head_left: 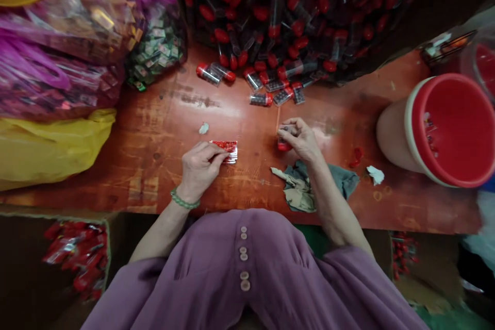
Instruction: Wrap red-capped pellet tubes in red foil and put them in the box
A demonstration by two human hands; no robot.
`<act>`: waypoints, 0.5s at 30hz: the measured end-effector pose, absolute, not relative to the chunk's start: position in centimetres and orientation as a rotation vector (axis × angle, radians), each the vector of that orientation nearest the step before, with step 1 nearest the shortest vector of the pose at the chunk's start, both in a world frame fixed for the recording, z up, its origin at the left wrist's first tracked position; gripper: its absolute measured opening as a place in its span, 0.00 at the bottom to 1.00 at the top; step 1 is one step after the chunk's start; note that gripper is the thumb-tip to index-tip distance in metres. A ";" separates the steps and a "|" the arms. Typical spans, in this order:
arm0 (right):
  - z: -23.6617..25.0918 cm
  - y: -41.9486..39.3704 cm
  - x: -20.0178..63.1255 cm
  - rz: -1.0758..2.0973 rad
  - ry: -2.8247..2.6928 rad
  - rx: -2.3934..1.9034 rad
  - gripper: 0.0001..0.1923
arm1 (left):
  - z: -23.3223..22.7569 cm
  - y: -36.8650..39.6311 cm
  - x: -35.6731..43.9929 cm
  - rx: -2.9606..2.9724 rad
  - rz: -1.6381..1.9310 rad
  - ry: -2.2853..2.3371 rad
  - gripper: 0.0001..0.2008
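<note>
My left hand point(201, 167) rests on the reddish wooden table point(154, 134) and pinches a flat red foil packet point(226, 149) at its near edge. A green bead bracelet circles that wrist. My right hand point(299, 136) is closed around a small clear tube with a red cap point(284, 145), cap pointing toward me. Just beyond my hands lie several loose red-capped tubes point(270, 90), spilled from a big heap point(294, 15) at the back of the table.
A red bucket point(448, 129) lies tipped on its side at right. A crumpled cloth point(305, 188) sits under my right forearm. Pink and yellow plastic bags point(58, 87) crowd the left. A box of red packets point(77, 258) stands below the table's left edge.
</note>
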State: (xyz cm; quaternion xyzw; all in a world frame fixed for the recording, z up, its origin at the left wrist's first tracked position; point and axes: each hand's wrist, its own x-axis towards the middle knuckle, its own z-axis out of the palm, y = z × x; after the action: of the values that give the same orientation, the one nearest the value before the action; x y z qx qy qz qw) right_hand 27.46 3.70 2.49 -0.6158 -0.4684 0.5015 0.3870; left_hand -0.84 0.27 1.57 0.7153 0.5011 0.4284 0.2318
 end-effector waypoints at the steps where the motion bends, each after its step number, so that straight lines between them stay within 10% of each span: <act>1: 2.8 3.3 27.3 1.298 -1.186 -1.544 0.22 | 1.8 0.0 -0.9 1.920 1.196 1.353 0.03; 15: 7.1 -2.0 20.0 1.223 -1.455 -1.359 0.16 | 3.4 -2.4 -1.1 1.648 1.134 1.181 0.03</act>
State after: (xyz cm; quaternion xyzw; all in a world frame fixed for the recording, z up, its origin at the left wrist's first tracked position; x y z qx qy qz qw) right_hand 20.01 -2.01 7.13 -0.5351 -0.5731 0.4816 0.3916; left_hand -1.05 -2.38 3.42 0.6509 0.4665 0.4477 0.3979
